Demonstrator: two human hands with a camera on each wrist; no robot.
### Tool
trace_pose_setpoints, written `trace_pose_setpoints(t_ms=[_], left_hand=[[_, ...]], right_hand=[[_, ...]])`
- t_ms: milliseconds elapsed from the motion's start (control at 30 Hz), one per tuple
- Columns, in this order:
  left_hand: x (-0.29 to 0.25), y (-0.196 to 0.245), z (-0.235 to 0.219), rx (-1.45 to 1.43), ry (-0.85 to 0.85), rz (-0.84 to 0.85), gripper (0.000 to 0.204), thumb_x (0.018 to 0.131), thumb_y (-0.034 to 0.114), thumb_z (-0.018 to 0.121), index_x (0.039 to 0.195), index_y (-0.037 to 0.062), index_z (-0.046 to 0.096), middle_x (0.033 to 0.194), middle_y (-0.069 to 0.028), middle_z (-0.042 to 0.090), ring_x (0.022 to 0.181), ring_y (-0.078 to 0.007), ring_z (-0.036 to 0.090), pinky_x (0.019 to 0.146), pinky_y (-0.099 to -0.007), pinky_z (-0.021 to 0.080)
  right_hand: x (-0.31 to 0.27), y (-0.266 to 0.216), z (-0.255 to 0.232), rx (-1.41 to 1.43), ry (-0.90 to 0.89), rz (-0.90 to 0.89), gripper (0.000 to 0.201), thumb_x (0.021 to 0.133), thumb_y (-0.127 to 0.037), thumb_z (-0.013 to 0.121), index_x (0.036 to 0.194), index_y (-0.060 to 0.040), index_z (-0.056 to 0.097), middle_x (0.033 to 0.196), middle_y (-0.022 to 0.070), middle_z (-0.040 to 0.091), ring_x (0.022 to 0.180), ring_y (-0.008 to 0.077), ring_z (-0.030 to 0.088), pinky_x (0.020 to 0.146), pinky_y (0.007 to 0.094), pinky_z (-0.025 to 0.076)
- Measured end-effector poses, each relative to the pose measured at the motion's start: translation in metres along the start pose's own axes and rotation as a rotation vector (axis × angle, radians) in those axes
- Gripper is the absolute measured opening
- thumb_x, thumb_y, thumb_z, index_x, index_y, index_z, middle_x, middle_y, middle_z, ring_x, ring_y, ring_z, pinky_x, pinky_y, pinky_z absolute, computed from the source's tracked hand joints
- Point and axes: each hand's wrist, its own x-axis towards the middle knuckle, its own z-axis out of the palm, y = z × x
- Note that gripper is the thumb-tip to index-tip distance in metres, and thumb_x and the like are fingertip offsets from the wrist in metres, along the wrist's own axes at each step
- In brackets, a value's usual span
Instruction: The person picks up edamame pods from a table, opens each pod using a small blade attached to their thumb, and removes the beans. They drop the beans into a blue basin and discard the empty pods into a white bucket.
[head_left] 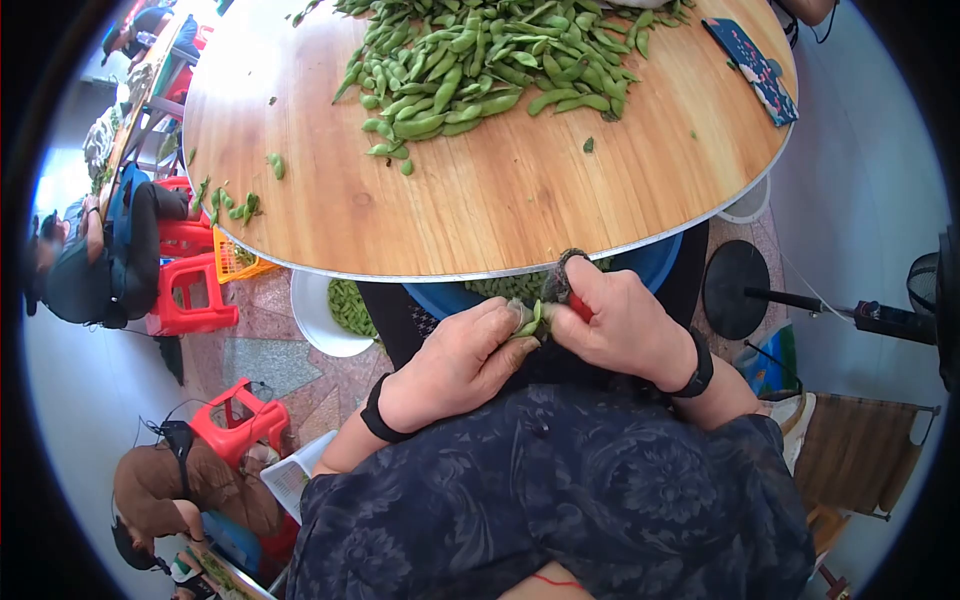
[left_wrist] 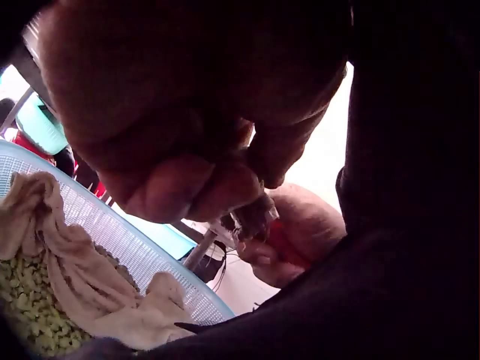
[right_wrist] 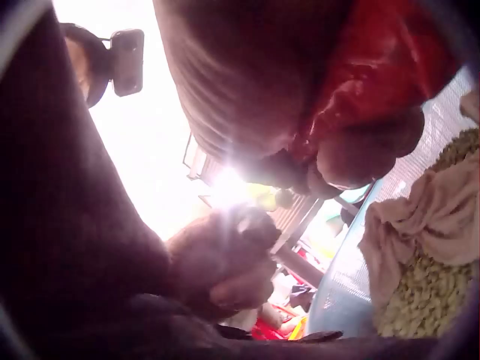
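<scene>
My left hand (head_left: 462, 355) pinches a green soybean pod (head_left: 537, 322) between thumb and fingers, just in front of the table edge. Right beside it, my right hand (head_left: 632, 325) curls round a glossy red thing (right_wrist: 382, 71), whose kind I cannot tell as the fingers hide most of it. A dark grey cover (head_left: 572, 270) sits on one right-hand finger. The hands nearly meet at the pod. Below them, a blue basin (head_left: 660, 265) with green contents shows partly under the table. A large heap of soybean pods (head_left: 480, 70) lies on the round wooden table (head_left: 330, 190).
A patterned dark blue case (head_left: 752, 70) lies at the table's right. A white bucket of green pods (head_left: 300, 310) stands on the floor at left. The left wrist view shows a basket (left_wrist: 161, 236) holding shelled beans (left_wrist: 37, 307) and a cloth (left_wrist: 82, 277). People sit near red stools (head_left: 195, 295).
</scene>
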Motion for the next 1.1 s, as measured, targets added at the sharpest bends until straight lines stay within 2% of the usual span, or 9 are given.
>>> trace_pose_setpoints(t_ms=[233,300,333,400,533,800,900,967,1100], left_hand=[[0.000,-0.006,-0.008,-0.045,-0.063,-0.090,0.017,0.087,0.013,0.065,0.084,-0.0017,0.057,0.072,-0.0134,0.048,0.064,-0.0312,0.051,0.056,-0.0375,0.040],[0.002,-0.007,-0.008,-0.192,-0.144,-0.063,0.016,0.090,0.013,0.062,0.085,-0.0016,0.059,0.072,-0.0125,0.049,0.062,-0.0279,0.051,0.056,-0.0360,0.041],[0.003,-0.007,-0.008,-0.194,-0.149,-0.059,0.016,0.090,0.013,0.062,0.085,-0.0016,0.059,0.072,-0.0125,0.049,0.062,-0.0279,0.051,0.056,-0.0360,0.041],[0.005,-0.003,-0.011,-0.325,-0.233,-0.241,0.017,0.092,0.014,0.059,0.086,-0.0014,0.060,0.072,-0.0115,0.051,0.063,-0.0241,0.051,0.058,-0.0344,0.041],[0.001,0.000,-0.017,-0.346,-0.217,-0.328,0.018,0.095,0.014,0.055,0.085,-0.0011,0.057,0.072,-0.0106,0.051,0.064,-0.0222,0.051,0.059,-0.0340,0.042],[0.003,0.001,-0.025,0.071,-0.242,0.038,0.013,0.088,0.006,0.057,0.081,0.0000,0.048,0.073,-0.0157,0.048,0.069,-0.0365,0.052,0.060,-0.0406,0.043],[0.004,0.007,-0.026,0.120,-0.206,0.112,0.013,0.081,0.004,0.064,0.084,0.0018,0.052,0.069,-0.0123,0.044,0.065,-0.0316,0.050,0.056,-0.0397,0.039],[0.006,0.016,-0.029,0.239,-0.201,0.186,0.012,0.079,0.005,0.064,0.083,0.0035,0.053,0.072,-0.0107,0.046,0.068,-0.0301,0.053,0.059,-0.0390,0.042],[0.005,0.022,-0.031,0.519,-0.171,0.342,0.017,0.073,0.008,0.067,0.085,0.0070,0.055,0.076,-0.0063,0.050,0.072,-0.0254,0.055,0.061,-0.0367,0.045]], right_hand=[[-0.010,0.003,-0.005,-0.170,0.066,-0.088,0.019,0.081,-0.011,0.062,0.081,-0.0012,0.046,0.066,0.0187,0.056,0.060,0.0372,0.059,0.053,0.0413,0.048],[-0.006,-0.002,-0.009,0.100,0.037,-0.230,0.018,0.081,-0.009,0.062,0.081,-0.0014,0.046,0.066,0.0173,0.055,0.060,0.0363,0.059,0.053,0.0405,0.048],[-0.005,-0.001,-0.012,0.058,-0.120,-0.190,0.017,0.081,-0.007,0.061,0.081,-0.0014,0.046,0.064,0.0168,0.053,0.060,0.0361,0.058,0.053,0.0398,0.047],[-0.002,0.005,-0.011,0.074,-0.161,-0.182,0.017,0.081,-0.007,0.061,0.082,-0.0014,0.046,0.064,0.0169,0.053,0.060,0.0363,0.058,0.053,0.0396,0.046],[0.001,0.003,-0.013,0.118,-0.210,-0.162,0.016,0.081,-0.006,0.060,0.082,-0.0018,0.044,0.062,0.0170,0.053,0.059,0.0369,0.057,0.051,0.0397,0.043],[0.007,0.010,-0.011,0.203,-0.347,-0.180,0.016,0.081,-0.006,0.058,0.084,-0.0010,0.042,0.062,0.0189,0.052,0.060,0.0400,0.056,0.052,0.0419,0.043],[0.010,0.007,-0.013,0.157,-0.281,-0.273,0.011,0.083,-0.006,0.056,0.087,-0.0019,0.047,0.062,0.0141,0.056,0.050,0.0306,0.056,0.046,0.0359,0.043],[0.013,-0.007,-0.025,0.680,-0.555,0.261,0.008,0.086,-0.006,0.053,0.093,-0.0031,0.051,0.064,0.0064,0.059,0.043,0.0147,0.053,0.040,0.0263,0.040],[0.009,-0.004,-0.022,0.978,-0.609,0.488,0.013,0.088,-0.006,0.051,0.099,-0.0049,0.055,0.067,0.0002,0.060,0.044,0.0018,0.048,0.038,0.0174,0.037]])
